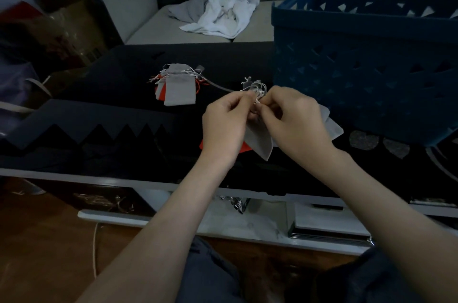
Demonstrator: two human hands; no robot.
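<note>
Stack of pouches (179, 91) lies left on the black table (111, 79), apart from the hands. Left hand (224, 120) is curled, pinching the drawstrings (257, 89) at the neck of the grey pouch (260, 140), which hangs between both hands just over the table. Right hand (295, 119) pinches the same cords opposite. Pouch looks light, limp, not fragile. Cords are thin and tangle-prone, so grip near the neck, not the body. Blue basket (359, 67) far right

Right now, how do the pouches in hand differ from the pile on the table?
The held bunch is pinched at its strings by left hand and right hand; the pile lies untouched. The held bunch fans out; the pile is stacked. Both show grey and red.
</note>
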